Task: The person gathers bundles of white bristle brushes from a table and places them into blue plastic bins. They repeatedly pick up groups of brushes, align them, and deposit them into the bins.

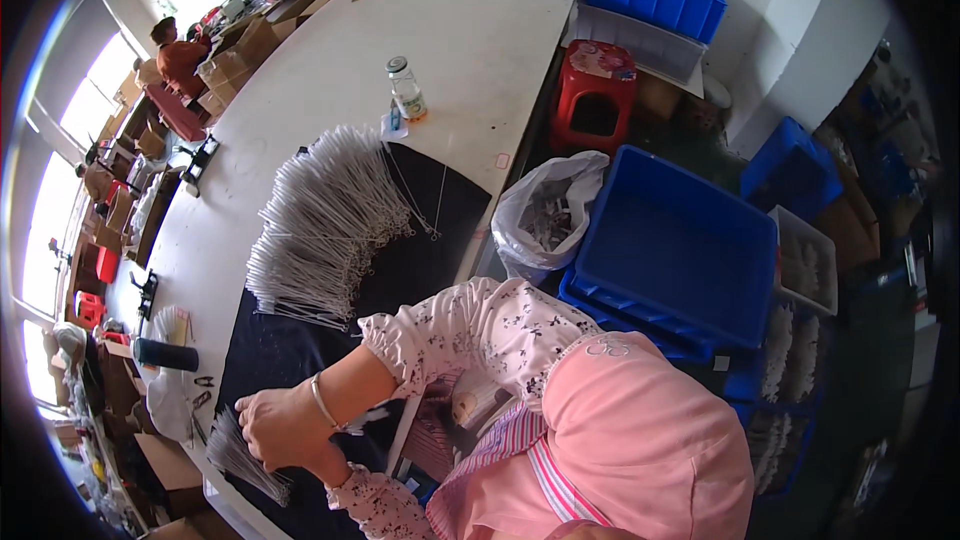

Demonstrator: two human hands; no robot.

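Note:
My right hand [275,428], with a bangle at its wrist, is bent over the near left end of a dark cloth [300,350]. Its fingers are curled together, and what they hold is hidden. Beside them lies a smaller bundle of thin grey wires [243,460]. My left hand [328,462] is mostly covered by the right one, so its fingers do not show. Farther up the cloth spreads a big fanned pile of thin white wire rods [325,220] with small looped ends. A single rod [441,198] lies apart at its right.
A glass jar [405,90] stands on the white table [300,90]. Right of the table are a white plastic bag [550,210], a blue crate [680,240] and a red stool [595,90]. A dark cylinder [166,354] lies at the left edge. Another person [182,62] sits far left.

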